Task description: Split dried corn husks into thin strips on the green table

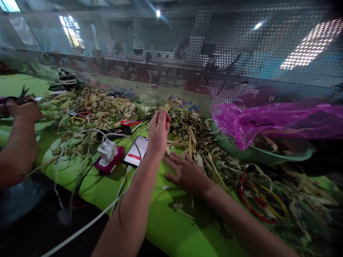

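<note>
Head view: your left hand (158, 130) pinches dry straw-coloured leaf tuft (168, 104) beyond black-edged rectangular phone (135, 152); your right hand (184, 173) lies spread on lime-green tabletop (171, 228), right of phone. Hold brittle-looking tuft lightly; mind white cable (80, 231) running past phone.

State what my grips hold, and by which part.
Left grip: apparently dried plant stalks, ends showing above it; the exact place of hold is hidden. Right grip: nothing visible; spread palm-down over the green tabletop.

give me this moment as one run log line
left hand closed on dried stalks | right hand spread on green table | phone screen lit | co-worker's hand holding scissors
</note>
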### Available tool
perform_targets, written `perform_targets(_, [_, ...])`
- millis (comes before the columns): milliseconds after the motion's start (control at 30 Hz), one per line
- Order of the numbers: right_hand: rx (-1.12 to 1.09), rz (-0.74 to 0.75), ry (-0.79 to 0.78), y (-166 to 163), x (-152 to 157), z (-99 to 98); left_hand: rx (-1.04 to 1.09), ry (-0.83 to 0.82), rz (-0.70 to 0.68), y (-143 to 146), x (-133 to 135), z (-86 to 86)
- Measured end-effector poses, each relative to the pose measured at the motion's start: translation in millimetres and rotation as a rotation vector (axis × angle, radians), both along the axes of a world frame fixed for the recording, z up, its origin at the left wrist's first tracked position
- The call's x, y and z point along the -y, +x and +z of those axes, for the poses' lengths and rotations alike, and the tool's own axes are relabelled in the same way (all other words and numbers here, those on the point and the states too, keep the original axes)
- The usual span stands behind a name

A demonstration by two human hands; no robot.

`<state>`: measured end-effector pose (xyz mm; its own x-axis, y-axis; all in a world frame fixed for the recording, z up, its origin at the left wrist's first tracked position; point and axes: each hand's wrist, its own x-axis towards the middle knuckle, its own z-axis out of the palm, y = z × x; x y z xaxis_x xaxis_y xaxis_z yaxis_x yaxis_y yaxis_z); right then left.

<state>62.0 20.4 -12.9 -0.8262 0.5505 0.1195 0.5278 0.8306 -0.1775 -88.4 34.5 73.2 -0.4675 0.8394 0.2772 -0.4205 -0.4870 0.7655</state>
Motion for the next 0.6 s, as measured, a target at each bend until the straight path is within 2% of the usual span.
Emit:
perform_targets(133, [0.012, -0.275, 0.21, 27.1, -38.0, -11.5, 0.012, 0.005, -0.015, -0.4, 0.1, -0.1])
perform_targets(200, [0.05, -0.365, 0.23, 36.4, -52.2, -13.6, 0.002, 0.016, -0.029, 0.1, 0.2, -1.2])
perform_targets(267, [0.065, -0.401, 0.184, 40.5, -59.4, -12.3, -0.012, 0.013, -0.049, 1.0, 0.5, -2.2])
perform_targets(367, [0.045, -0.342, 0.065, 40.2, -55.0, -0.4, -0.022, -0.013, -0.075, 2.1, 1.3, -2.6])
perform_targets(433, [0.006, -0.26, 0.007, 38.2, -40.1, 15.5, -0.023, -0.029, -0.076, 2.2, 1.8, -2.8])
perform_targets(500, [-0.023, -0.155, -0.065, 34.9, -14.6, 36.4, -0.029, -0.033, -0.069, 1.7, 1.8, -3.5])
perform_targets(600, [0.005, 0.047, -0.291, 28.5, 34.6, 65.6, -0.055, -0.034, -0.064, 1.1, 0.3, -5.1])
